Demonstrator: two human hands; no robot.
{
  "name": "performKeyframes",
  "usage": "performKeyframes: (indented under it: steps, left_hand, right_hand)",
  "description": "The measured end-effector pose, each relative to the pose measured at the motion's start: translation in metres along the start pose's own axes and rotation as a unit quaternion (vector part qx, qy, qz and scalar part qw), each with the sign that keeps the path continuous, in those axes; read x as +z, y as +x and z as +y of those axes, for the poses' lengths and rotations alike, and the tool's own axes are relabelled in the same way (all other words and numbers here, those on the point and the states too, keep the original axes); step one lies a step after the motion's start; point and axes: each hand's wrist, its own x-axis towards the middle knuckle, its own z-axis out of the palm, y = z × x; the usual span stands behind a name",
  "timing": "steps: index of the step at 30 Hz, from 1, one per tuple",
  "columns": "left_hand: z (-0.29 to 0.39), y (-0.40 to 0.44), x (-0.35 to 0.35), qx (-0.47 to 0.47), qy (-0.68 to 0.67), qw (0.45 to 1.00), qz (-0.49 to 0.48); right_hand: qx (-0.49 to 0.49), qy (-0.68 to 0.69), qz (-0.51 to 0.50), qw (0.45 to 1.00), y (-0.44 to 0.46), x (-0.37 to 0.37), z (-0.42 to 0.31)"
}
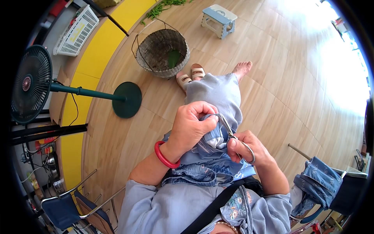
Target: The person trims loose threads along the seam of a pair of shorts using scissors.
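A blue garment [210, 156] with a gathered waistband lies bunched on my lap. My left hand [194, 123], with a red bangle on its wrist, pinches a bit of its blue edge or thread between thumb and fingers. Metal scissors [226, 125] are held in my right hand [247, 148], with a finger loop around the thumb side. The scissor tips touch or almost touch the spot by my left fingertips; whether the blades are parted is hard to tell.
A woven basket [157, 50] stands ahead, a small stool [219, 19] beyond it. At left are a green fan [126, 100], a white crate [78, 33] and a chair [62, 210]. Blue garments [319, 183] hang over a chair at right.
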Motion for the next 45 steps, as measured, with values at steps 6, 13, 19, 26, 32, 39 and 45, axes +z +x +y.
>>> performKeyframes:
  steps: [6,13,19,26,32,39,45]
  left_hand:
    - [0.000,-0.001,0.001,-0.002,-0.003,1.000,0.009]
    - [-0.002,-0.002,0.003,0.008,0.004,1.000,0.018]
    - [-0.003,-0.002,0.004,0.041,0.071,0.997,0.016]
    - [-0.006,-0.002,0.003,0.067,0.087,0.994,0.014]
    - [-0.007,-0.002,0.002,0.097,0.129,0.987,0.011]
    - [-0.006,-0.001,0.000,0.087,0.140,0.986,-0.004]
    - [-0.006,-0.001,0.001,0.082,0.134,0.988,-0.009]
  right_hand:
    - [0.003,-0.010,0.010,1.000,0.000,0.003,0.000]
    - [0.014,-0.022,0.028,0.999,0.001,0.006,-0.002]
    - [0.030,-0.036,0.021,0.999,-0.002,0.001,-0.002]
    - [0.019,-0.029,0.012,0.999,-0.002,0.004,-0.001]
    - [0.032,-0.045,0.018,0.998,-0.001,0.003,-0.003]
    - [0.033,-0.051,0.031,0.998,0.002,0.002,0.002]
    - [-0.038,-0.273,0.135,0.952,0.002,0.008,0.003]
